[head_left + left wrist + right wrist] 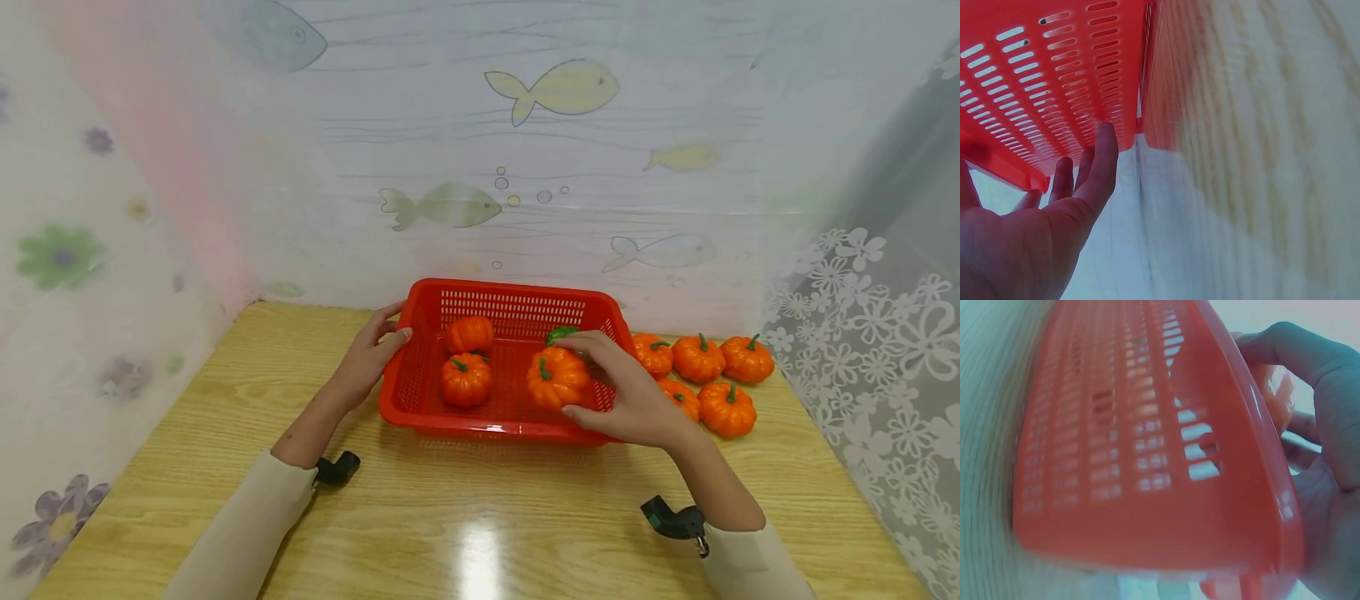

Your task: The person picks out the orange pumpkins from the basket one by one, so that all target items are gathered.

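Observation:
A red slatted plastic basket [510, 429] sits on the table. My left hand [367, 358] holds its left rim, thumb on top and fingers along the outer side wall; in the left wrist view the fingers [1105, 156] lie against the slotted wall. Over the basket's right half, my right hand [626, 392] holds an orange toy pumpkin [557, 377] with a green stem between thumb and fingers. In the left half of the basket are two orange pumpkins, a back one [469, 335] and a front one [467, 380]. A green item [560, 334] shows partly behind the held pumpkin.
Several more orange pumpkins [698, 358] stand on the wooden table [420, 517] right of the basket, some partly hidden by the right hand. Behind the table hangs a curtain [465, 150] with fish drawings; a white floral lace curtain [877, 350] hangs at the right.

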`<state>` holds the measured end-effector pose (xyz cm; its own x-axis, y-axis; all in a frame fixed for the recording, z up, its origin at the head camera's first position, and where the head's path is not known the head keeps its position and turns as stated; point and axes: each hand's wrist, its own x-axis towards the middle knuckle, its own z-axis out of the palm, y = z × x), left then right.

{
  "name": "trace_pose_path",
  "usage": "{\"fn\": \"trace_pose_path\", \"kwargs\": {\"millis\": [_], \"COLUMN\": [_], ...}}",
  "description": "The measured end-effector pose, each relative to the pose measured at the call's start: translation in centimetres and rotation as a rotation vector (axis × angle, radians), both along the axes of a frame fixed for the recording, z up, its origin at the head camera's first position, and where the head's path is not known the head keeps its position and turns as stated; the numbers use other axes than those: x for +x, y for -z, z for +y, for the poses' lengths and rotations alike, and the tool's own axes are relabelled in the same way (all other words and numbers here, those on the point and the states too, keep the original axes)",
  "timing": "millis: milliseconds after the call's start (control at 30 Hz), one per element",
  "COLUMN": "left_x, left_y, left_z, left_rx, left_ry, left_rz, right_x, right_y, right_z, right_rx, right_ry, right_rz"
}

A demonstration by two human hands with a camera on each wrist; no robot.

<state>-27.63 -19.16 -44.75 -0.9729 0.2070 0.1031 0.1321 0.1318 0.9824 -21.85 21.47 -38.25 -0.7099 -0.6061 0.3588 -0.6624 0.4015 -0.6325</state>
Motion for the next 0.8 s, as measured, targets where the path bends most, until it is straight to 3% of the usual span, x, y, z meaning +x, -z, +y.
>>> {"fn": "trace_pose_path", "kwargs": {"millis": [400, 800], "left_x": [-0.1, 0.1], "left_y": [0.1, 0.0], "left_z": [-0.1, 0.1], "left_rx": [0.019, 0.021], "left_ry": [-0.005, -0.002], "left_rz": [0.002, 0.009], "right_x": [1.1, 2.5], "right_y": [-0.4, -0.1], "right_z": [3.5, 7.3], "right_rx": [-0.025, -0.102], "right_ry": [0.137, 0.229], "right_rz": [0.053, -0.049]}}
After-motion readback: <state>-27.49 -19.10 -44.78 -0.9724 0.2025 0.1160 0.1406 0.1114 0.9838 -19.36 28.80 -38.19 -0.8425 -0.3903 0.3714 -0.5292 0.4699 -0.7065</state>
